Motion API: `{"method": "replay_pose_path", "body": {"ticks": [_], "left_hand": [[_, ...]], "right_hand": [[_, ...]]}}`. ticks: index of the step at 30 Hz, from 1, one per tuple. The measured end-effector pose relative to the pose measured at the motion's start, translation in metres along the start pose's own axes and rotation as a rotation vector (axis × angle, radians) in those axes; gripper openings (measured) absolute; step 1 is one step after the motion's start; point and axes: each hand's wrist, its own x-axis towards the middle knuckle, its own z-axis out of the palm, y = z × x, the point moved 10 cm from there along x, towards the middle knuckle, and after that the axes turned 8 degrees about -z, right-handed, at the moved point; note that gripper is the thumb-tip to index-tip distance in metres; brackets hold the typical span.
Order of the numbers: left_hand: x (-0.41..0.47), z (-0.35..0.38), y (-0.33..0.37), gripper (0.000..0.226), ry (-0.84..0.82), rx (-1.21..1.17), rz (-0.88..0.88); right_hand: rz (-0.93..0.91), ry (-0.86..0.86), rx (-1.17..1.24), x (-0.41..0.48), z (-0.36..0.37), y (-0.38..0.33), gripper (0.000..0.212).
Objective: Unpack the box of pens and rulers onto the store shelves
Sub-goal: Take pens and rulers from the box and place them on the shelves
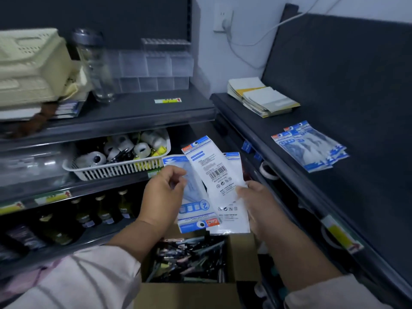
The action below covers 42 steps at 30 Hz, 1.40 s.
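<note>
Dark grey store shelves (138,112) fill this corner, seen from the head camera. Both hands hold a fan of flat ruler packs (214,175) just above the brown cardboard box (242,257). The left hand (163,192) curls its fingers round a see-through pack with a blue edge. The right hand (260,206) pinches the white paper back of another pack, barcode facing up. I think the packs are spread out so they can be sorted and turned the same way. Thin dark pens (191,257) lie in a heap inside the box, not yet unpacked. On the right shelf (367,97) a small pile (310,148) of the same shiny packs lies flat, so these likely go beside it. A white plastic basket (111,171) with slats holds round tape rolls
</note>
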Motion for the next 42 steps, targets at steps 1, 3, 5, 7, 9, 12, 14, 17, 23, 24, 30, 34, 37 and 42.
{"method": "replay_pose_path", "body": {"ticks": [1,3,5,7,9,12,14,17,23,24,30,34,37,42], "left_hand": [[0.002,-0.003,0.002,0.032,0.016,0.015,-0.002],[0.006,-0.012,0.005,0.036,0.055,0.042,-0.019],[0.009,-0.018,0.011,0.057,0.074,-0.024,-0.041],[0.012,-0.022,0.016,0.082,0.108,-0.084,-0.101],[0.013,-0.025,0.016,0.084,0.152,-0.12,-0.195],[0.013,-0.016,0.014,0.043,0.134,-0.175,-0.337],[0.011,0.002,0.011,0.027,0.065,-0.274,-0.443],[0.013,0.028,0.012,0.013,0.013,-0.42,-0.551],[0.024,0.077,0.021,0.034,-0.089,-0.572,-0.561],[0.027,0.08,0.021,0.038,-0.077,-0.545,-0.546],[0.031,0.068,0.01,0.025,0.181,-0.521,-0.549],[0.028,0.05,0.014,0.018,0.282,-0.56,-0.521],[0.024,0.034,0.021,0.015,0.312,-0.575,-0.492],[0.02,0.004,0.021,0.014,0.38,-0.586,-0.461]], "right_hand": [[-0.003,0.003,0.003,-0.002,-0.001,-0.003,0.015],[-0.014,0.002,0.017,-0.004,-0.002,-0.011,0.013],[-0.036,-0.008,0.032,-0.006,-0.003,-0.02,0.011],[-0.073,-0.031,0.056,-0.007,-0.003,-0.031,0.011],[-0.095,-0.071,0.081,-0.008,-0.001,-0.041,0.012],[-0.102,-0.129,0.104,-0.006,0.001,-0.05,0.011],[-0.097,-0.175,0.098,0.001,0.003,-0.055,0.01],[-0.098,-0.243,0.066,0.015,0.002,-0.062,0.011],[-0.129,-0.337,-0.027,0.046,-0.005,-0.073,0.013],[-0.137,-0.35,-0.035,0.05,-0.005,-0.076,0.013],[-0.074,-0.513,0.01,0.059,0.009,-0.076,0.008],[-0.046,-0.672,0.043,0.048,0.03,-0.074,0.021],[-0.071,-0.698,0.015,0.044,0.043,-0.075,0.03],[-0.101,-0.715,0.013,0.044,0.061,-0.08,0.03]]}}
